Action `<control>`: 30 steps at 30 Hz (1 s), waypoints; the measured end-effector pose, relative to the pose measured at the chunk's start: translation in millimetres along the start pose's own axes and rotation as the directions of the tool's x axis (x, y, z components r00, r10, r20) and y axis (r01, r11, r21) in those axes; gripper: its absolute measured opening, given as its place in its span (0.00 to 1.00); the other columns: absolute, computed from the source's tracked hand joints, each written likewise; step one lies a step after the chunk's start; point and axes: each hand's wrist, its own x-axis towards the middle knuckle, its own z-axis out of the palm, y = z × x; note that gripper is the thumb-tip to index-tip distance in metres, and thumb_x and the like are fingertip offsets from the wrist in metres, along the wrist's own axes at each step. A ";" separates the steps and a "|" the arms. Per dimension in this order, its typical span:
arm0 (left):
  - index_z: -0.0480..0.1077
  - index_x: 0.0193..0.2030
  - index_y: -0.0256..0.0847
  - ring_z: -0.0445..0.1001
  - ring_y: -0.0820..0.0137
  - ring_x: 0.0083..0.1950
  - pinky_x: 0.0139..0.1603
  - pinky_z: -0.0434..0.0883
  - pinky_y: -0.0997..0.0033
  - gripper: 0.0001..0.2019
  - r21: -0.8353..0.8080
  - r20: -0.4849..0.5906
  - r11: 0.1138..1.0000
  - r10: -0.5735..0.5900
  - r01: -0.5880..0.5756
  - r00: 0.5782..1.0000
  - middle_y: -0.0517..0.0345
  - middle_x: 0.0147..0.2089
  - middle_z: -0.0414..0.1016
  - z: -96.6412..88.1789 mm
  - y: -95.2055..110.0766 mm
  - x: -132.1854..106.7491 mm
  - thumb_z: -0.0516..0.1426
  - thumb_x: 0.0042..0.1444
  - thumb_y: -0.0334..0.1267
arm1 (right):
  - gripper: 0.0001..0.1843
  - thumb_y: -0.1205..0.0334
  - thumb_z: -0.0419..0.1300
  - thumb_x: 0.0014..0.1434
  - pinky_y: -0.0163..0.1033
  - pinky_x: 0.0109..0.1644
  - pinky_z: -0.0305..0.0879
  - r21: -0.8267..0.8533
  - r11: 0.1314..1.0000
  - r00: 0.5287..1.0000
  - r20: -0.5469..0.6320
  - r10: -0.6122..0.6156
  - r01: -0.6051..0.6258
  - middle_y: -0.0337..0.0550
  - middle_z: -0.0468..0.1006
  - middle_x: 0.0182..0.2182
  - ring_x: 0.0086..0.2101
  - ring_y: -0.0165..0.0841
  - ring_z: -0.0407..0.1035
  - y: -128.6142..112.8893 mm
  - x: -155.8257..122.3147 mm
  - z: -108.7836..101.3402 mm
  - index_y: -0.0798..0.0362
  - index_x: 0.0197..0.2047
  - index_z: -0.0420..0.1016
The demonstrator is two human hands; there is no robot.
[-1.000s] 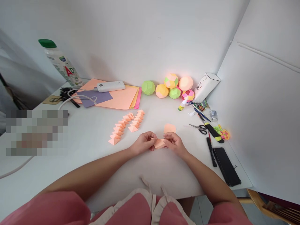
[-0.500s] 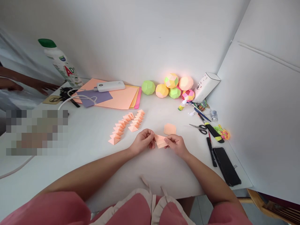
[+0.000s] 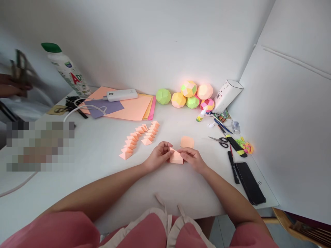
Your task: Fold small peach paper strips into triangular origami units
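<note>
Between my two hands is a small peach piece of paper [image 3: 176,157] with folds in it. My left hand [image 3: 159,156] pinches its left side, thumb in front. At its right side, my right hand [image 3: 193,159] grips the paper between thumb and fingers. Just beyond my right hand, a peach paper stack or sheet [image 3: 187,141] lies flat on the white table. Two rows of folded peach paper units [image 3: 131,138] stand to the left of my hands.
Faceted paper balls [image 3: 178,100] sit by the wall. Scissors [image 3: 219,140], a cutter [image 3: 236,146], a glue bottle [image 3: 200,116] and a black phone [image 3: 250,182] lie rightward. A power bank [image 3: 122,95] rests on coloured paper [image 3: 129,112]. Another person's hand [image 3: 18,86] is at far left.
The paper in my hands has been turned, its broad face now towards me, and my fingers have shifted along it. The other person's hand has lifted off the table edge, holding something blurred.
</note>
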 end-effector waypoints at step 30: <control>0.64 0.39 0.39 0.67 0.72 0.36 0.41 0.69 0.68 0.06 0.353 0.084 0.854 0.377 -0.381 0.922 0.56 0.35 0.67 -1.2 -3.5 -6.4 0.52 0.57 0.39 | 0.18 0.53 0.63 0.51 0.28 0.19 0.49 0.067 0.977 0.956 0.229 0.181 -0.201 0.36 0.71 0.26 0.21 0.23 0.65 -3.1 3.0 -5.7 0.53 0.43 0.69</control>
